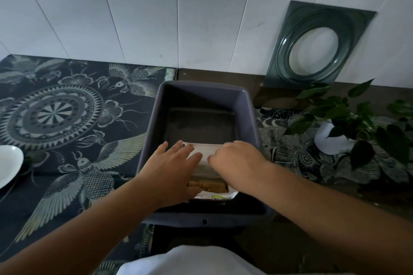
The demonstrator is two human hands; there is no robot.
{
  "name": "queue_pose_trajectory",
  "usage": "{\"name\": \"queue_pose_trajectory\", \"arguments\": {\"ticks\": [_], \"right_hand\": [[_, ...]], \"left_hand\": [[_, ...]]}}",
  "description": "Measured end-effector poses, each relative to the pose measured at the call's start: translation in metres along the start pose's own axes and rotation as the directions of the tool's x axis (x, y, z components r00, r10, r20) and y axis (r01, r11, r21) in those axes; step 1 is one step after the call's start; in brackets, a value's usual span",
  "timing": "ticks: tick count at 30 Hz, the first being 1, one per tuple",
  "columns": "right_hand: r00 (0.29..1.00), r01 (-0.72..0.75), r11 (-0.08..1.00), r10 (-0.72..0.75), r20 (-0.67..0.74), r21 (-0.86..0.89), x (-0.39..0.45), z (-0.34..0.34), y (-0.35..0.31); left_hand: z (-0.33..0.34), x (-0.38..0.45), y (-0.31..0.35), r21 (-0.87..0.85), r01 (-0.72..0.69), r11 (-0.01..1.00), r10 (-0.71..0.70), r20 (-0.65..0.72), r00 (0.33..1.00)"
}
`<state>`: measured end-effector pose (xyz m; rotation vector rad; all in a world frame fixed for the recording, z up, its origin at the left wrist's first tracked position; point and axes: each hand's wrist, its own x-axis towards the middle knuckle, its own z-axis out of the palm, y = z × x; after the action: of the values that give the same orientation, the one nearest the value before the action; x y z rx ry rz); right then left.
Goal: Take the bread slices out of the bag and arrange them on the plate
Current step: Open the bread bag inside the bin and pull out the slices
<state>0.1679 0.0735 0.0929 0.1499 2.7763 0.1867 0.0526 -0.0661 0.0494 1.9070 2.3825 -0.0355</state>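
Note:
A bread bag (206, 152) of clear and white plastic lies in the near part of a grey plastic tub (156, 105). Brown bread slices (214, 186) show through its near end. My left hand (172, 163) rests on the bag's left side with its fingers spread over the plastic. My right hand (237, 156) curls its fingers onto the bag's far right end. A white plate (9, 163) sits at the far left edge of the view, only partly visible.
The tub stands on a stool in front of me. A dark patterned cloth (67, 118) covers the floor on the left. On the right are a potted plant (348, 125) in a white pot and a green frame (317, 47) leaning on the white wall.

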Motion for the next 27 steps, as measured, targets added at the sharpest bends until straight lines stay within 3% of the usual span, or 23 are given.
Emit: {"name": "queue_pose_trajectory", "arguments": {"ticks": [2,4,9,12,16,18,20,21,22,24,27], "right_hand": [[0.984,-0.063,0.983,0.032,0.177,0.174,0.011,-0.004,-0.01],[0.979,-0.094,0.954,0.036,0.2,0.285,0.021,-0.001,-0.017],[0.895,-0.352,0.876,0.212,0.392,0.331,0.036,0.017,-0.031],[0.875,-0.306,0.901,0.14,0.463,0.306,0.051,0.025,-0.045],[0.901,-0.175,0.975,0.101,0.421,0.14,0.07,0.048,-0.057],[0.921,-0.198,0.951,0.097,0.378,0.237,0.074,0.058,-0.054],[0.939,-0.312,0.885,0.233,0.251,0.345,0.074,0.067,-0.058],[0.905,-0.416,0.797,0.316,0.285,0.437,0.072,0.073,-0.063],[0.902,-0.425,0.778,0.317,0.294,0.464,0.07,0.077,-0.063],[0.948,-0.275,0.922,0.213,0.236,0.274,0.062,0.078,-0.059],[0.959,-0.211,0.964,0.171,0.227,0.164,0.06,0.07,-0.059]], "left_hand": [[0.001,-0.004,0.001,-0.039,-0.005,0.999,0.003,-0.048,0.999],[0.003,-0.005,0.002,-0.063,-0.001,0.998,-0.004,-0.082,0.997],[0.012,-0.015,0.005,-0.121,0.025,0.992,-0.032,-0.061,0.998],[0.017,-0.022,0.006,-0.136,0.011,0.991,-0.021,-0.073,0.997],[0.019,-0.03,0.001,-0.15,-0.03,0.988,0.014,-0.107,0.994],[0.02,-0.033,0.001,-0.157,-0.021,0.987,0.004,-0.104,0.995],[0.021,-0.034,0.0,-0.166,-0.018,0.986,-0.002,-0.117,0.993],[0.021,-0.035,0.001,-0.176,-0.019,0.984,-0.003,-0.126,0.992],[0.02,-0.036,0.001,-0.182,-0.02,0.983,-0.004,-0.133,0.991],[0.02,-0.037,0.0,-0.185,-0.019,0.983,-0.006,-0.138,0.99],[0.019,-0.037,-0.001,-0.192,-0.025,0.981,-0.003,-0.142,0.99]]}}
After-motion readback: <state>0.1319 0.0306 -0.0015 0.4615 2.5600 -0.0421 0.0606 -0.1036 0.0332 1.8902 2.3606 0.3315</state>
